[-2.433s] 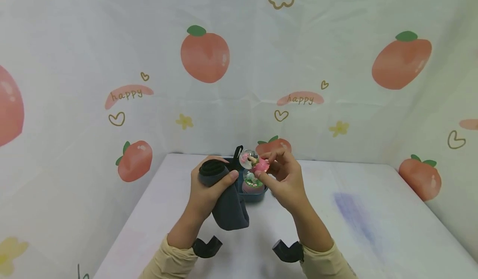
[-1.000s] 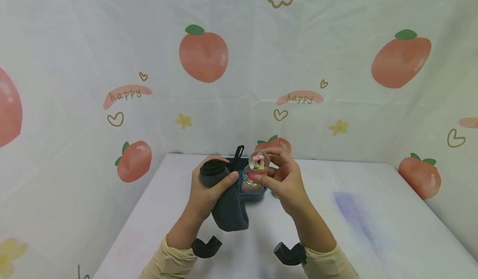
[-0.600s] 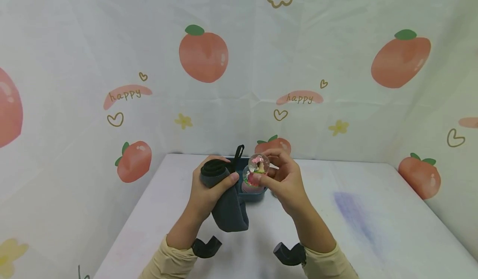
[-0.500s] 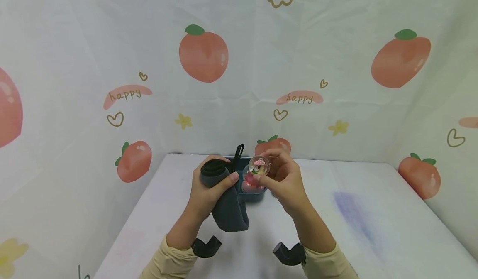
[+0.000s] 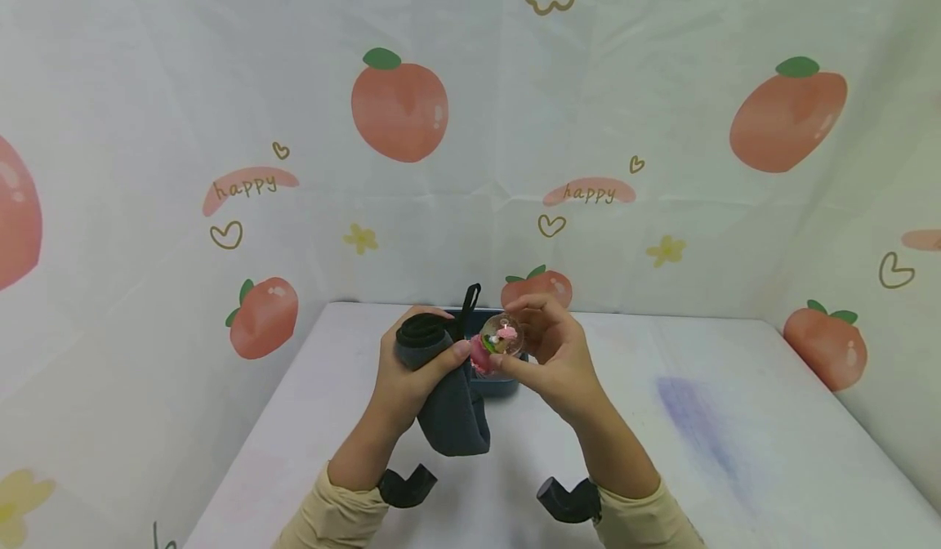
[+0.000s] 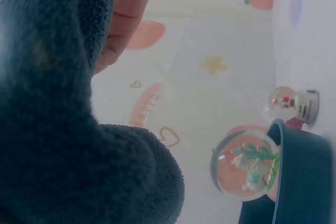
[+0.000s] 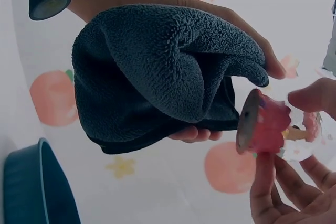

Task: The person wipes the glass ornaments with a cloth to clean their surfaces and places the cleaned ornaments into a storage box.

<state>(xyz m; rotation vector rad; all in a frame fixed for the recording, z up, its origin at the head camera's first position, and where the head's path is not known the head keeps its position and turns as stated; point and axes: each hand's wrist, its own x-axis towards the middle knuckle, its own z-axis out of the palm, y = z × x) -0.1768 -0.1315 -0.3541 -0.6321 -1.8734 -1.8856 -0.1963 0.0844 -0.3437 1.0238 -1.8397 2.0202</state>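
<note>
In the head view my left hand (image 5: 397, 377) grips a bunched dark grey-blue towel (image 5: 454, 414), with a black loop sticking up from it. My right hand (image 5: 562, 361) holds a small snow globe (image 5: 503, 335) between thumb and fingers, just right of the towel. The globe is tilted, its pink base (image 7: 265, 121) pointing left; in the right wrist view the base's flat underside faces the towel. Behind the hands stands a blue tray (image 5: 496, 387), mostly hidden. In the left wrist view a larger snow globe (image 6: 249, 163) with a green cactus-like figure sits in it.
Beside the tray, on the white table (image 5: 735, 418), stands another small snow globe (image 6: 283, 102) with a white and red base, seen in the left wrist view. A fruit-printed cloth (image 5: 470, 230) hangs behind the table.
The right hand has turned the small snow globe: its dome leaned left, then stood upright, sank a little, and now leans right with the base toward the towel. The left hand has barely moved.
</note>
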